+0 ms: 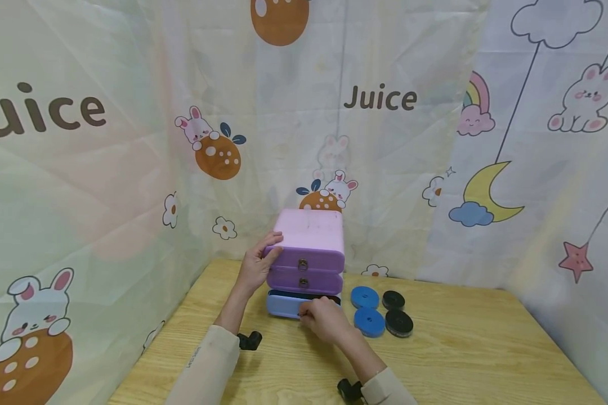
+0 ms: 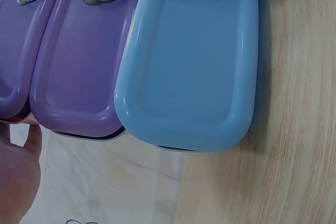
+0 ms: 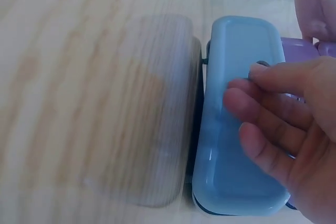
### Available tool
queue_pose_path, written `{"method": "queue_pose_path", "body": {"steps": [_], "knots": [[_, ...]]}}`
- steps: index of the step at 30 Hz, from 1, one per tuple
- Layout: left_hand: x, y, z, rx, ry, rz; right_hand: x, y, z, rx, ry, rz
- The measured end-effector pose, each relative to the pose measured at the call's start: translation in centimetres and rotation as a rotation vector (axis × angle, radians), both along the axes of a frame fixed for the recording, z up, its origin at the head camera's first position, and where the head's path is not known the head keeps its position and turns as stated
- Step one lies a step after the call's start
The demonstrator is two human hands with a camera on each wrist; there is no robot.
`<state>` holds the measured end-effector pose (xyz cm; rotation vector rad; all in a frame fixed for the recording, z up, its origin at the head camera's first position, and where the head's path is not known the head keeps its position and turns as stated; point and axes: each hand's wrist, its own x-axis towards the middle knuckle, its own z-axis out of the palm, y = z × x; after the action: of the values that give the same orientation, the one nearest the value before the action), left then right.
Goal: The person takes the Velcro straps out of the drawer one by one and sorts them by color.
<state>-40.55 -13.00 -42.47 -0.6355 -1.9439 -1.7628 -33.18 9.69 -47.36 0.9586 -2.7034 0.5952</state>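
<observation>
A small drawer cabinet has a pink top [image 1: 311, 228], two purple drawers [image 2: 86, 61] with metal ring pulls and a light blue drawer [image 1: 284, 305] at the bottom. The blue drawer stands slightly out, with a dark gap along its upper edge. My right hand [image 1: 326, 320] pinches the blue drawer's ring pull [image 3: 261, 64] between thumb and index finger; the other fingers are bent loosely in front of the drawer. My left hand [image 1: 255, 264] rests against the cabinet's upper left corner, fingers on the top and thumb by the front edge of the upper purple drawer.
Right of the cabinet lie two blue discs [image 1: 365, 297] and two black discs [image 1: 399, 323] on the wooden table [image 1: 461, 349]. A printed cloth [image 1: 395, 169] hangs close behind the cabinet. Black camera mounts [image 1: 250, 341] sit at both wrists.
</observation>
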Motion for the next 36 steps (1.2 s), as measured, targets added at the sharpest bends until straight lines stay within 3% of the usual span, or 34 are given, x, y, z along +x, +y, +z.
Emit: {"method": "queue_pose_path", "body": {"steps": [5,10,20,36], "knots": [[0.0,0.0,0.0,0.006,0.006,-0.009,-0.1,-0.1,0.1,-0.067,0.078,-0.057],[0.0,0.0,0.0,0.002,0.003,-0.007,-0.2,0.0,0.1,-0.041,0.084,-0.054],[0.1,0.0,0.1,-0.008,-0.028,0.006,0.3,0.3,1.1,0.013,-0.034,0.026],[0.1,0.0,0.0,0.008,0.003,-0.01,1.9,0.1,3.1,0.092,-0.175,0.135]]}}
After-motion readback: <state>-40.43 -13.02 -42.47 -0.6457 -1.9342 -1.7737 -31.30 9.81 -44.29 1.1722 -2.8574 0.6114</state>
